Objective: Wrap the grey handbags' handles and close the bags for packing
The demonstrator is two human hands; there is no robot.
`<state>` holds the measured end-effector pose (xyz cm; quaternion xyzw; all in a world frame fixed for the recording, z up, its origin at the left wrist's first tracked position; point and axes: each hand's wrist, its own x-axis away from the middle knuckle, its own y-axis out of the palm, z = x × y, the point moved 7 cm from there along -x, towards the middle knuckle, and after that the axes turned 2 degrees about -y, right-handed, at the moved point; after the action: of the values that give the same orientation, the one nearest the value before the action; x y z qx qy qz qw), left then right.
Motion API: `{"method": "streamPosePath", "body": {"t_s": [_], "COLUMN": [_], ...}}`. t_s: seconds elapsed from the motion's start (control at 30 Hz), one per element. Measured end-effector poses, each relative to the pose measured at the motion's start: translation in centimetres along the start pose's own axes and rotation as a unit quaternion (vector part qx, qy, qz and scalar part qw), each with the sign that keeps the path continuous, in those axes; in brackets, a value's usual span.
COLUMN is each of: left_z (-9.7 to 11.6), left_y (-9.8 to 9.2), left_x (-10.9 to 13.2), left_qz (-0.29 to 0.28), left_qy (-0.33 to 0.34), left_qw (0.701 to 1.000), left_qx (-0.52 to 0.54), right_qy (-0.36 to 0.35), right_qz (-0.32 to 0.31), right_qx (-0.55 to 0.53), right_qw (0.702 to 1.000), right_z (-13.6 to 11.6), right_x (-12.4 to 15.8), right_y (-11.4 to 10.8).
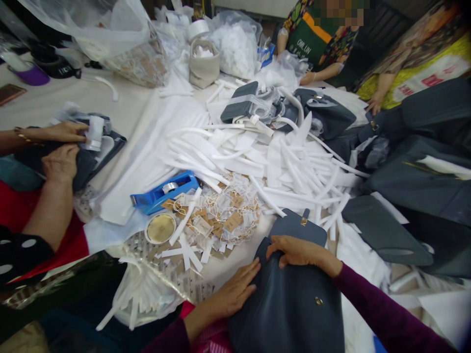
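A dark blue-grey bag (294, 304) lies at the lower middle, its flap (298, 228) folded back and pointing away from me, with a gold clasp on the strap tab. My left hand (235, 289) rests against the bag's left side, fingers stretched out and holding nothing. At the bag's opening, just below the flap, my right hand (300, 252) grips the upper edge with bent fingers. A pile of tags with strings (230, 211) and a blue tape dispenser (165, 191) lie beyond my left hand, near a round tin (161, 228).
White foam strips (257, 157) heap over the middle of the table. More dark bags (423, 166) crowd the right side. A co-worker's hands (62, 147) handle a bag at left; other people stand at the far right. Plastic bags (235, 46) sit at the back.
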<state>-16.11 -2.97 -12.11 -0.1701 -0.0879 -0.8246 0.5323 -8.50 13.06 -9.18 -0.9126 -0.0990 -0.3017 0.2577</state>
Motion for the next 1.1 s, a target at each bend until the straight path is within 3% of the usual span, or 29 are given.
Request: {"method": "streamPosePath", "body": {"t_s": [0.2, 0.33, 0.4, 0.47, 0.57, 0.63, 0.7, 0.73, 0.8, 0.9, 0.97, 1.0, 1.1], "left_z": [-0.4, -0.6, -0.7, -0.8, -1.1, -1.4, -1.7, -1.8, -1.9, -1.8, -1.5, -1.3, -0.3], "left_y": [0.2, -1.9, -2.4, -2.2, -2.5, -2.9, -3.1, -3.2, -3.5, -3.8, -3.9, -4.0, -4.0], "left_x": [-0.7, -2.1, -3.6, -5.8, -8.9, -10.3, -11.1, -11.3, -11.4, -11.7, -12.0, -12.3, -13.4], "left_qz": [0.02, 0.144, 0.168, 0.156, 0.18, 0.201, 0.196, 0.191, 0.183, 0.173, 0.17, 0.17, 0.176], "left_qy": [0.012, -0.013, -0.047, -0.078, -0.123, -0.143, -0.154, -0.157, -0.162, -0.168, -0.17, -0.171, -0.174], "left_qw": [1.0, 0.989, 0.981, 0.979, 0.975, 0.969, 0.967, 0.967, 0.965, 0.962, 0.959, 0.956, 0.944], "left_qx": [0.003, 0.038, 0.082, 0.105, 0.036, -0.023, -0.054, -0.066, -0.091, -0.125, -0.15, -0.165, -0.219], "right_qy": [-0.017, -0.025, -0.009, 0.022, 0.07, 0.091, 0.102, 0.106, 0.126, 0.212, 0.276, 0.297, 0.312], "right_qz": [0.057, 0.058, 0.04, 0.022, 0.019, 0.075, 0.2, 0.282, 0.453, 0.649, 0.705, 0.711, 0.682], "right_qx": [0.047, 0.082, 0.102, 0.12, 0.125, 0.099, 0.05, 0.022, -0.031, -0.113, -0.188, -0.238, -0.399], "right_qw": [0.997, 0.995, 0.994, 0.992, 0.989, 0.988, 0.973, 0.953, 0.882, 0.722, 0.625, 0.592, 0.528], "right_z": [0.2, 1.2, 2.0, 2.7, 3.3, 3.4, 3.6, 3.8, 4.6, 6.3, 7.1, 7.3, 6.7], "right_x": [-0.8, -2.1, -2.8, -3.5, -4.4, -4.2, -2.4, -0.7, 4.3, 13.3, 17.4, 18.4, 18.0], "right_y": [0.1, 0.5, 0.8, 1.0, 1.1, 0.4, -1.0, -1.7, -2.2, 1.4, 6.3, 8.9, 15.2]}}
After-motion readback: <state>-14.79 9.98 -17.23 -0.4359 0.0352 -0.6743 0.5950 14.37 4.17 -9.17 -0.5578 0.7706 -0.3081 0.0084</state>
